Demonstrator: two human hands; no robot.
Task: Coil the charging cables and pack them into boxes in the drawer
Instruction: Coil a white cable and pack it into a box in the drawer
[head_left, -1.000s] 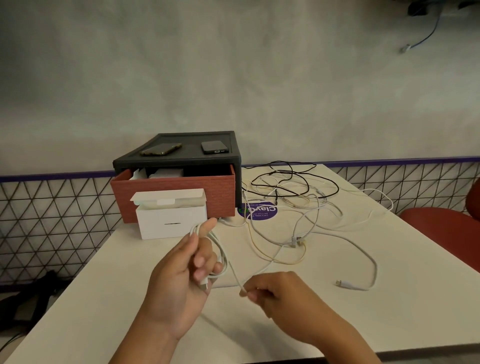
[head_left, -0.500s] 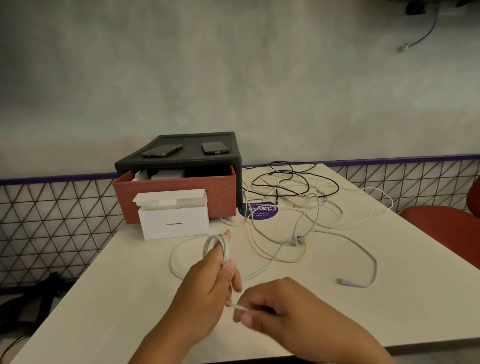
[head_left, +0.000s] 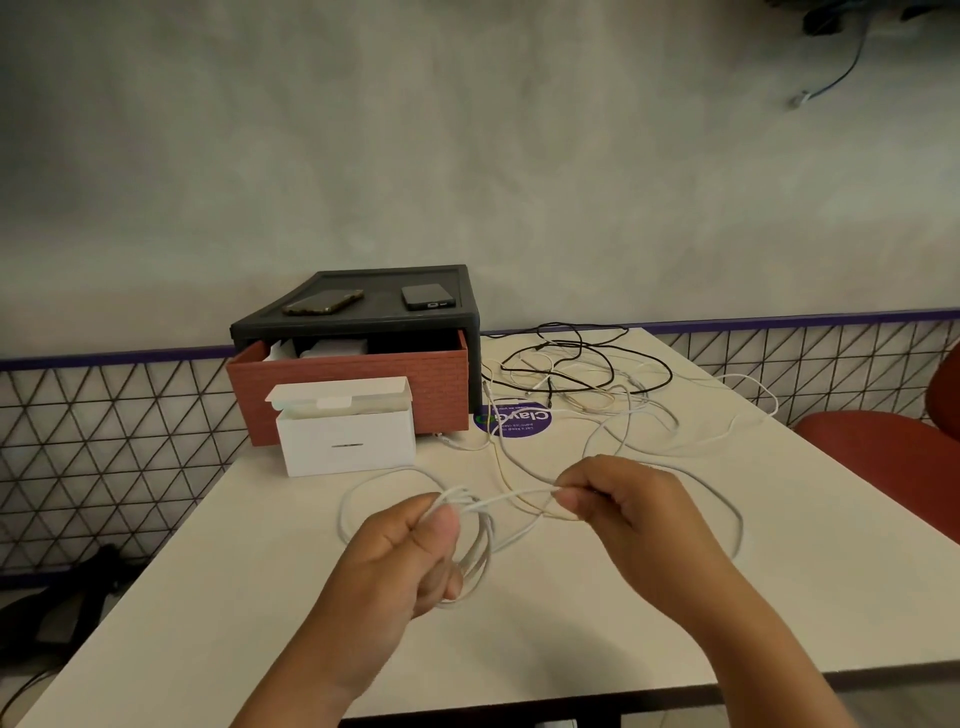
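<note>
Cable (head_left: 511, 500), white: several loops gathered in left hand (head_left: 400, 556), thumb and curled fingers clamped on the coil, held over the table (head_left: 571, 634). Right hand (head_left: 623, 512) pinches the same cable's free run, which is taut between the two hands. One slack loop lies on the table left of the coil. Behind: white box (head_left: 345, 441), lid open, just in front of the red drawer (head_left: 353, 382), which stands open. Right of drawer: tangle (head_left: 571, 374) of black and pale cables.

The left hand (head_left: 400, 551) and right hand (head_left: 623, 512) are bare, like both forearms, the fingers (head_left: 570, 502) short-nailed.
</note>
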